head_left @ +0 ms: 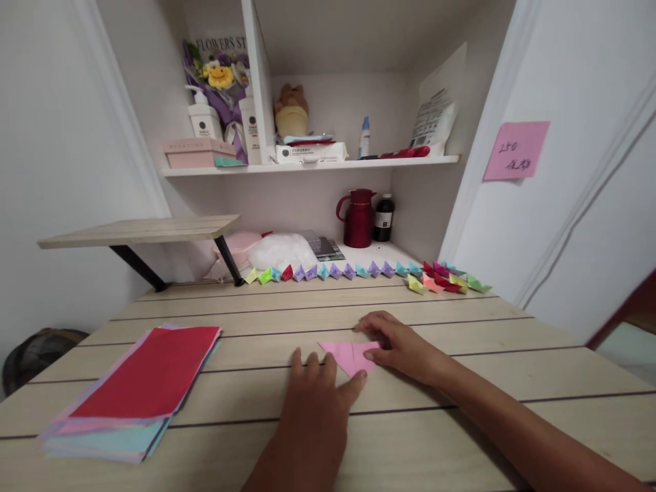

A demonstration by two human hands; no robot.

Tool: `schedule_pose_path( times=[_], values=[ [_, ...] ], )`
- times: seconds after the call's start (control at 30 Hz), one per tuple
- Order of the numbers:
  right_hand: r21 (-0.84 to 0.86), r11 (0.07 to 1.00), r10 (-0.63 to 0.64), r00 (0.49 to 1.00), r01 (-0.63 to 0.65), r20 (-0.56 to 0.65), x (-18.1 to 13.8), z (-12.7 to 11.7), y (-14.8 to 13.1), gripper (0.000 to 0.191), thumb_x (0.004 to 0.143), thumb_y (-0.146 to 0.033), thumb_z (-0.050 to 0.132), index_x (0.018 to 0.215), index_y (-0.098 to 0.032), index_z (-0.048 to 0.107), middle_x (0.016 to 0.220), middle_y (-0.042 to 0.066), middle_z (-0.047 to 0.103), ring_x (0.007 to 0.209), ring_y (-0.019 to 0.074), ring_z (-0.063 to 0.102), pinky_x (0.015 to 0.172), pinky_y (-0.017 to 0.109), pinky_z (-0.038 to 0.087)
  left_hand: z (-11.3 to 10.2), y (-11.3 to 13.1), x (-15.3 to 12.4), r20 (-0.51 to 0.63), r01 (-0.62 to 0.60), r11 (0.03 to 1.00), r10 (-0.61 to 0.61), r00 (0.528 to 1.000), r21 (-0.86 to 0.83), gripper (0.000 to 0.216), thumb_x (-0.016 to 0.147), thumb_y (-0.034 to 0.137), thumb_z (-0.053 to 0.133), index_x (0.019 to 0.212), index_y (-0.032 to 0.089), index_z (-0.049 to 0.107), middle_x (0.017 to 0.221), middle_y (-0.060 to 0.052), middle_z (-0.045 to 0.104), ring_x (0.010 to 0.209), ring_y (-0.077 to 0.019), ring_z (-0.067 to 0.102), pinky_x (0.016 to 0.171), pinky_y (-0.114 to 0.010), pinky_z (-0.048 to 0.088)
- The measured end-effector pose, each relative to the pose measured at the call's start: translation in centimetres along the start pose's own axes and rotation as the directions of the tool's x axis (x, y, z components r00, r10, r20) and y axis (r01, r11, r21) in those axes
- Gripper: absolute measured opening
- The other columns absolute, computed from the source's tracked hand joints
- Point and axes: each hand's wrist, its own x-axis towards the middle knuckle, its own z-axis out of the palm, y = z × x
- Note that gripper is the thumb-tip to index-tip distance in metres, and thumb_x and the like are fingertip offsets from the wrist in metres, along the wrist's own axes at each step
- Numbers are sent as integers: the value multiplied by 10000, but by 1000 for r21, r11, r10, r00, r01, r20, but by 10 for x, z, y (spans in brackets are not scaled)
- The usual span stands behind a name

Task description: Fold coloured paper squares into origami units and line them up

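Pink paper (344, 355) on the table (246, 383)

It lies folded, near the middle. The left hand (315, 403) is spread wide, its thumb at the near corner. The right hand (398, 345) has its thumb on the right end; from here I can't tell whether it pinches. Paper boats (335, 272) line the back.

Observed on the striped, pale wood table (246, 383): paper pile (136, 391) at left, red sheet (154, 365) topmost; folded pink paper (348, 357) near centre; paper boats (335, 272) lined along the back, bunched at right; black-legged stand (143, 230), rear left.
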Motion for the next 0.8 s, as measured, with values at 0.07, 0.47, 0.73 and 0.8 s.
schedule_pose_path(
  times=[0.07,0.47,0.73,0.8],
  values=[
    [21,1000,13,1000,-12,-28,0,-1,1,416,723,-249,658,1132,-268,591,1175,59,555,944,213,584,852,371,464,1,-1,1,-5,4,1000,-4,1000,-16,550,820,308,534,1356,400,452,1416,-141,471,1276,-416,415,1046,-677,140],
    [-44,993,91,946,-110,-310,-6,-13,14,294,834,-272,511,1109,-258,614,1190,67,590,1067,238,574,902,382,447,-3,-4,4,-19,-11,997,10,1000,-71,461,857,304,493,1313,365,526,1367,-164,511,1271,-375,431,1067,-665,135],
    [-323,939,99,992,-119,-79,-17,13,-9,624,789,-549,587,1373,-422,407,1539,55,264,1361,338,294,1049,566,229,-10,-2,5,15,-6,999,6,1000,-41,466,863,303,453,1321,359,515,1352,-170,520,1265,-356,446,1045,-649,195],
    [-349,922,145,985,-168,-90,-14,11,0,586,809,-540,568,1365,-441,411,1551,54,237,1364,343,290,1036,584,232,-12,-2,4,18,-29,999,29,999,-29,472,860,294,443,1324,339,517,1326,-168,539,1251,-342,462,1048,-640,202]
  ],
)
